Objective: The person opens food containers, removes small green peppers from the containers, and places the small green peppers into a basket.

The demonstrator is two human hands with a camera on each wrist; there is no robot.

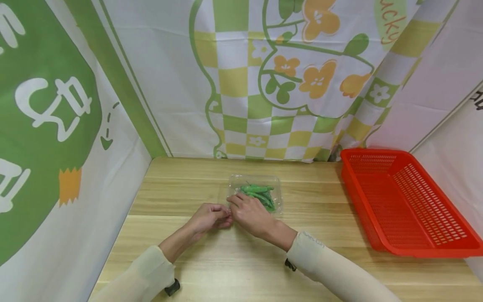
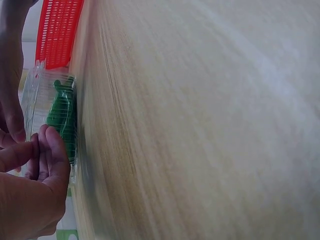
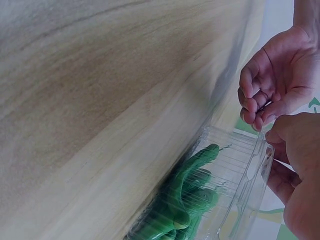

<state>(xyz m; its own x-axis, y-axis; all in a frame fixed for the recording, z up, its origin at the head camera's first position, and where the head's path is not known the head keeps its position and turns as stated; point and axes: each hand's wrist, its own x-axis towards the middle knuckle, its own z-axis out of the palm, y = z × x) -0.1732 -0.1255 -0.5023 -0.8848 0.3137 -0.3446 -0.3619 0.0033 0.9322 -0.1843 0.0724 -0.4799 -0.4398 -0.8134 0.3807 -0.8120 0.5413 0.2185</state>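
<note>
A clear plastic clamshell box [image 1: 278, 183] lies on the wooden table with several green peppers [image 1: 260, 189] inside. At its near left corner, my left hand [image 1: 207, 219] pinches the rim between thumb and fingertips. My right hand [image 1: 253, 214] reaches over the near side of the box, fingers curled round the rim close beside the left fingertips. In the right wrist view, the right thumb and fingers grip the edge where lid and base meet, and the peppers [image 3: 192, 192] show through the ribbed wall. The right hand covers part of the box in the head view.
A red perforated plastic basket [image 1: 377, 222] stands at the right side of the wooden table [image 1: 226, 268]. Behind the table hangs a printed curtain [image 1: 234, 84] with checks and flowers. A green and white printed sheet [image 1: 124, 167] borders the left side.
</note>
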